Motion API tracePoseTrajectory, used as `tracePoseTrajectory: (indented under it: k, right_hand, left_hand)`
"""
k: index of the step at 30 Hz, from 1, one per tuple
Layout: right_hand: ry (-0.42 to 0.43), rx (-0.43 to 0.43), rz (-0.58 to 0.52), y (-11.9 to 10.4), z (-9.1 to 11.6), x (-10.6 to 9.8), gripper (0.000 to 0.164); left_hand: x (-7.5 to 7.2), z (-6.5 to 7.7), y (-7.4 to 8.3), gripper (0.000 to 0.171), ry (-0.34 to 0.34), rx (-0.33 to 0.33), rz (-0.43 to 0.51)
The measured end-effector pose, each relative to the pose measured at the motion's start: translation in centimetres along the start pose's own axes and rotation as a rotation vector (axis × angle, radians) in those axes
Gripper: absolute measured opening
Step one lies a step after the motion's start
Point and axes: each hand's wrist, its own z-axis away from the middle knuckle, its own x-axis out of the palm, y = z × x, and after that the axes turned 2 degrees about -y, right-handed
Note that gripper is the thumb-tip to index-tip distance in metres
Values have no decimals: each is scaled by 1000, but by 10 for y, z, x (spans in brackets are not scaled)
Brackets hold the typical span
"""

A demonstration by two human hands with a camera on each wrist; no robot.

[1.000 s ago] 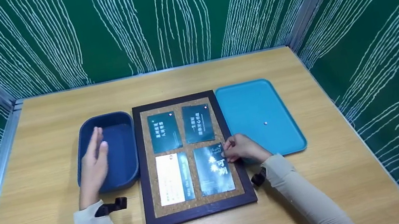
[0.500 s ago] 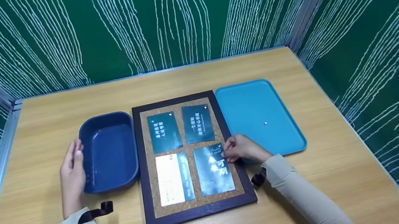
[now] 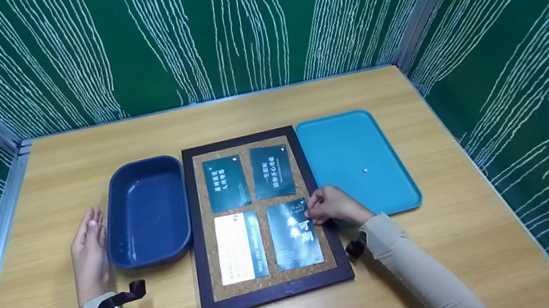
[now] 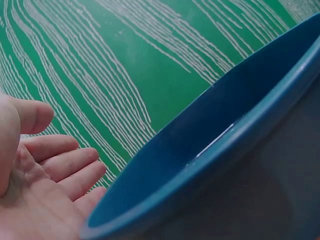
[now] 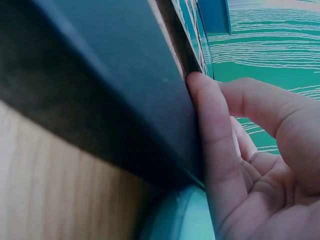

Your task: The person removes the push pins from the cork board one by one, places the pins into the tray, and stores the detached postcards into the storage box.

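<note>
A cork board (image 3: 275,284) in a dark frame lies mid-table with several printed cards on it. My right hand (image 3: 337,205) is at the lower right green card (image 3: 290,241), thumb and forefinger pinching near its upper right edge. In the right wrist view the forefinger (image 5: 215,135) reaches over the dark frame (image 5: 125,100) to the card edge, and the other fingers are curled. My left hand (image 3: 90,257) is beside the left wall of a deep blue bin (image 3: 155,260), fingers straight and palm towards it. The left wrist view has the same hand (image 4: 55,185) holding nothing.
A turquoise tray (image 3: 340,142) adjoins the board's right side, with one small pin (image 3: 365,171) on it. Other pinned cards are a green one (image 3: 228,196), a second green one (image 3: 275,185) and a white one (image 3: 234,251). Green patterned panels (image 3: 251,22) enclose the table.
My left hand has moved from over the blue bin out to its left side, and slightly towards me. My right hand stays at the card's edge.
</note>
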Motion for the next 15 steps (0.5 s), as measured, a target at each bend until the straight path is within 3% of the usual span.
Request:
tracePoseTrajectory:
  k: [11,15]
  right_hand:
    - [-4,13,-25,0,2,1,12]
    - [-10,14,-45,-1,3,0,14]
  left_hand:
    - [-7,-8,-21,60,10,-53,196]
    - [-7,-10,-23,58,19,-86,201]
